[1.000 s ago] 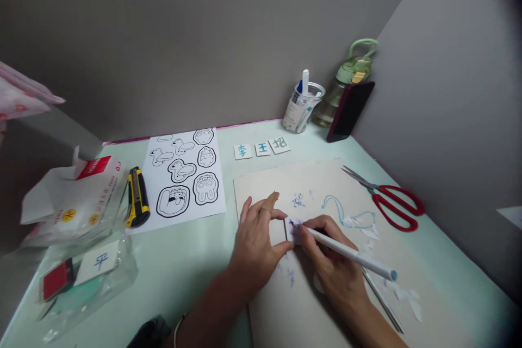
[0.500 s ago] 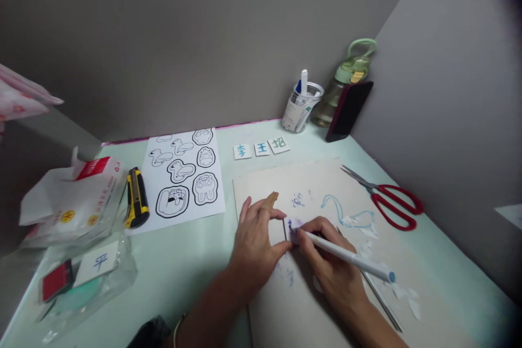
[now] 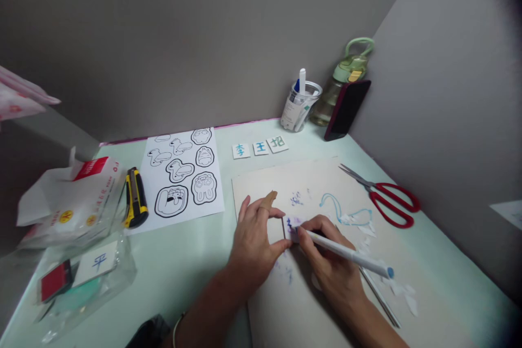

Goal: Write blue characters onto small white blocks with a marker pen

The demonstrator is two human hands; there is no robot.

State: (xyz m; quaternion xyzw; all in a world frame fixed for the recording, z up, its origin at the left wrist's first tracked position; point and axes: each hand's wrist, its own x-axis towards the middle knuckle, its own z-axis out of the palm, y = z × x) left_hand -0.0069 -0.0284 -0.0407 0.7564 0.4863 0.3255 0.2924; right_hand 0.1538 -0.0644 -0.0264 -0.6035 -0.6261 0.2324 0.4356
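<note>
My right hand [image 3: 336, 266] grips a white marker pen [image 3: 353, 255] with a blue end, its tip down on a small square tile [image 3: 289, 226]. Dark blue strokes and a purplish smudge show on that tile, and my right fingers hide part of it. Thumb and forefinger of my left hand [image 3: 253, 236] pinch the tile by its edges; a tan bandage wraps one finger. Both hands rest over a beige board [image 3: 269, 310] with ink marks and a light blue doodle. Further back lie three small tiles [image 3: 260, 148] with written characters.
Red-handled scissors [image 3: 393, 201], a metal rod [image 3: 379, 296] and paper scraps lie to the right. Behind stand a pen cup [image 3: 299, 109], a phone [image 3: 347, 110] and a bottle [image 3: 350, 70]. Leftward are a printed sheet [image 3: 190, 174], yellow cutter [image 3: 136, 198], tissue pack [image 3: 69, 201] and plastic bag [image 3: 122, 277].
The blue strokes on the tile have grown a little as the pen tip shifted slightly. My left hand keeps the same hold. The whole view has drifted a few pixels.
</note>
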